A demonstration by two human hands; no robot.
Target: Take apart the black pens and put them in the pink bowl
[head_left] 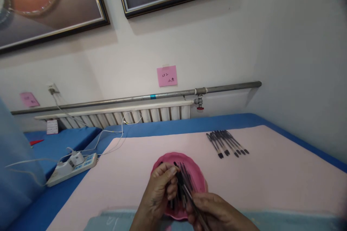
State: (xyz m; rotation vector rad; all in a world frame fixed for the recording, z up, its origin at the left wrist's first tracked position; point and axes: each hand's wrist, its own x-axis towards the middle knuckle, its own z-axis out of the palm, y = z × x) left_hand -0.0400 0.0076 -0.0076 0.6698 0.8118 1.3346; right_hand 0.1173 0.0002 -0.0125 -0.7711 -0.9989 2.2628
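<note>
My right hand [210,207] is closed around a slim, clear-and-dark pen [187,191], tilted with its upper end toward my left hand. The fingers of my left hand [162,180] are pinched together close to that end. A small dark piece shows at its fingertips, too blurred to name. Both hands are over a pink scalloped dish [197,173], which holds several dark pen parts. To the right, several pens with black ends [226,143] lie side by side in a slanted row.
Pale pink sheeting [271,173] covers the blue table [211,121]. A white power strip [73,169] with plugs and loose cables lies at left. Behind are a radiator [151,113], a metal pipe [173,94] with a red valve, and a pink note [167,76] on the wall.
</note>
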